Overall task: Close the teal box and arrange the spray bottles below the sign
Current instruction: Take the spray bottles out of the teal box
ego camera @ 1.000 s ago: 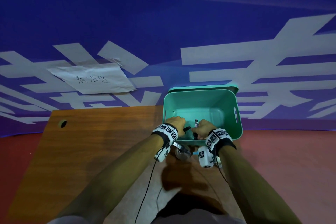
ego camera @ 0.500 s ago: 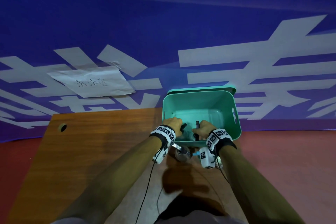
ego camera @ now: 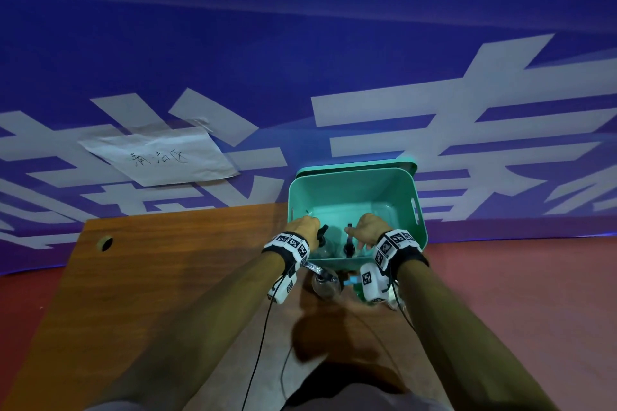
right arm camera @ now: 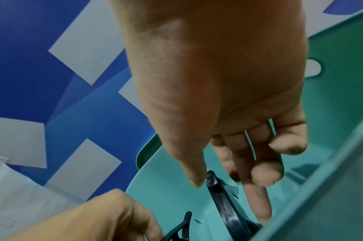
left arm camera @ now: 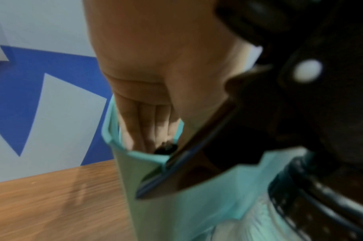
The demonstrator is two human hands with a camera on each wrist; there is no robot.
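Observation:
The teal box (ego camera: 354,188) stands open at the table's far right, and its lid (ego camera: 357,166) leans behind it against the wall. Both hands reach inside near the front wall. My left hand (ego camera: 304,227) curls round a spray bottle's black trigger head (ego camera: 322,233). My right hand (ego camera: 370,230) holds a second black spray head (ego camera: 349,240) between thumb and fingers. In the right wrist view the thumb tip touches that head (right arm camera: 219,192). The paper sign (ego camera: 160,157) is taped to the wall at the left. The bottles' bodies are mostly hidden.
A clear bottle (ego camera: 325,284) with a black collar sits just under my wrists at the box's front. The wooden table (ego camera: 167,277) stretches left below the sign, with a cable hole (ego camera: 106,243) at its far left corner. Red floor lies to the right.

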